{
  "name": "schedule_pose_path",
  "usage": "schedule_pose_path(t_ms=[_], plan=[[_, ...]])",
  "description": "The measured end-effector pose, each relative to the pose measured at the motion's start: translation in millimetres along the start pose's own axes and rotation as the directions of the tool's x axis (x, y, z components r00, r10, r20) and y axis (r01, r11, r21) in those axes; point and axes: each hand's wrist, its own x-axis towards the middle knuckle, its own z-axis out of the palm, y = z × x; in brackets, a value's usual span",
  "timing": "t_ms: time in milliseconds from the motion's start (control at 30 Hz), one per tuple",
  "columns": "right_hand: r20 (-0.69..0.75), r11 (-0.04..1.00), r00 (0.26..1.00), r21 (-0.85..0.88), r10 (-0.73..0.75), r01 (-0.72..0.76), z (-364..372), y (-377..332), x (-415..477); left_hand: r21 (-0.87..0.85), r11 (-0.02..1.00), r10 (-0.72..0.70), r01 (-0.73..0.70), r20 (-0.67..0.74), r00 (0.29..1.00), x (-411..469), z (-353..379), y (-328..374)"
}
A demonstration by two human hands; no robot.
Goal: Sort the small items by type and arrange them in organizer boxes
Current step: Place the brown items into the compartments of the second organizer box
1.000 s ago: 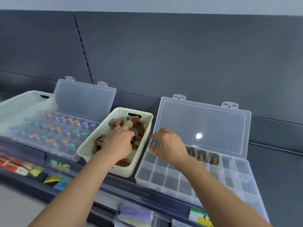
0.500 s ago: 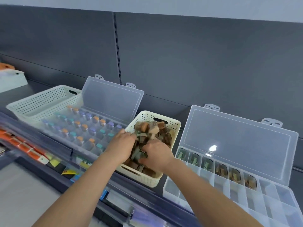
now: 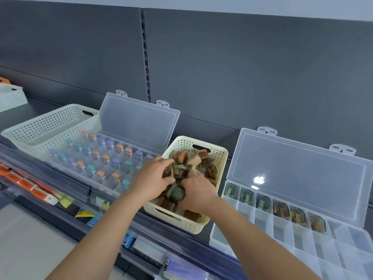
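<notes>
No legible text anywhere. Shelf-edge price strip (image 3: 105, 201) carries small tags, print too blurred to read. A green-and-white tag (image 3: 103, 202) shows dark marks, unreadable. Yellow tag (image 3: 65, 202) and orange labels (image 3: 26, 183) on the lower shelf front: no characters resolvable. A small white tag (image 3: 166, 264) at the bottom edge has tiny dark print, illegible. Organizer boxes and baskets unmarked.

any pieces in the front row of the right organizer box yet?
No. Only the back row of the right organizer box holds pieces; its front compartments look bare.
</notes>
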Motion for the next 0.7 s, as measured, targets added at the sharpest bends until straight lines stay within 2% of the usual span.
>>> schedule_pose_path(t_ms=[100, 200, 367, 500, 600, 700], plan=[[-0.090, 0.974, 0.994, 0.221, 0.060, -0.039, -10, 7, -6, -0.097, 0.995, 0.009, -0.013, -0.046, 0.999, -1, -1, 4], [-0.191, 0.939, 0.977, 0.342, 0.099, -0.029, -18, 18, -15, -0.186, 0.980, 0.055, -0.075, -0.111, 0.992, 1, 0, 8], [-0.371, 0.838, 0.885, 0.544, 0.283, -0.041, -22, 38, -38, -0.356, 0.923, 0.100, -0.144, -0.139, 0.985, 13, 11, 23], [-0.466, 0.759, 0.804, 0.651, 0.369, 0.029, -21, 56, -60, -0.435, 0.882, 0.148, -0.182, -0.110, 0.983, 21, 23, 44], [-0.476, 0.716, 0.757, 0.698, 0.448, 0.015, -22, 72, -81, -0.493, 0.842, 0.200, -0.221, -0.095, 0.975, 23, 33, 69], [-0.501, 0.717, 0.708, 0.697, 0.499, -0.012, -23, 93, -105, -0.521, 0.820, 0.245, -0.236, -0.054, 0.968, 22, 47, 98]])
